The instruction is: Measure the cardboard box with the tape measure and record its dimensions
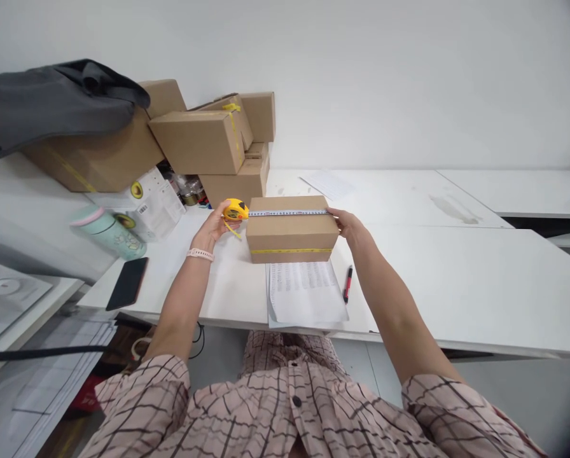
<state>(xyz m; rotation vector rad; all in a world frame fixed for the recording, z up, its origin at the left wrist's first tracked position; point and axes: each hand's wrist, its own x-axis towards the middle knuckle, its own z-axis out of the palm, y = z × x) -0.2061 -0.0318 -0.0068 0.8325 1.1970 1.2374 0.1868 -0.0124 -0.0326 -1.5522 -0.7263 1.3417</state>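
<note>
A small brown cardboard box [291, 236] with a yellow strip along its front stands on the white table [457, 280]. My left hand [214, 224] grips a yellow tape measure [236, 209] at the box's left end. Its white blade [287, 213] runs across the top of the box. My right hand [346, 222] pinches the blade's end against the box's right edge.
A printed sheet [306, 292] lies in front of the box with a red pen [347, 284] beside it. A black phone [128, 283] and a mint bottle [107, 232] lie at the left. Stacked cardboard boxes [203, 140] and a dark jacket [51, 105] stand behind.
</note>
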